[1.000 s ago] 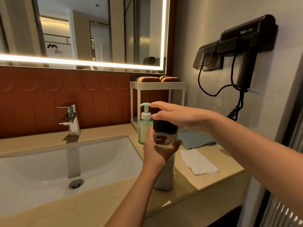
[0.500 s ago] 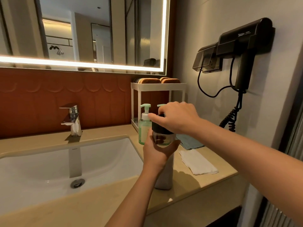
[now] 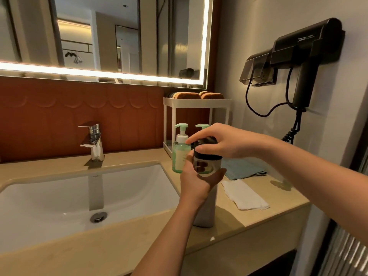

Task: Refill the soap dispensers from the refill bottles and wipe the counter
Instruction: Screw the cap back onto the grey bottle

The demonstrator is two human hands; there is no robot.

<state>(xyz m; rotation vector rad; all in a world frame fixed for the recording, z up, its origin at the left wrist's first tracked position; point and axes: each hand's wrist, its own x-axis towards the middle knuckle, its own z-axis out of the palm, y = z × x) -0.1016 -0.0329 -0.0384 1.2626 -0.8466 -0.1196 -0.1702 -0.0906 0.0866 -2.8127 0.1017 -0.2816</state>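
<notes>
A tall pale bottle (image 3: 205,210) with a clear neck and a black cap (image 3: 207,154) stands on the beige counter (image 3: 123,246) right of the sink. My left hand (image 3: 197,180) grips the bottle just below the cap. My right hand (image 3: 225,142) comes from the right and pinches the black cap from above. Behind them stand two green pump dispensers: one (image 3: 180,154) in full view, the other (image 3: 202,126) showing only its pump head. A folded white cloth (image 3: 245,196) and a blue cloth (image 3: 243,168) lie on the counter to the right.
A white sink (image 3: 59,206) with a chrome faucet (image 3: 93,142) fills the left. A white two-tier rack (image 3: 197,102) with brown sponges stands in the corner. A black hair dryer (image 3: 304,48) with a coiled cord hangs on the right wall. A lit mirror is above.
My right hand closed down over the black cap and has turned on it, fingers now spread around its rim. The left hand keeps its grip on the bottle.
</notes>
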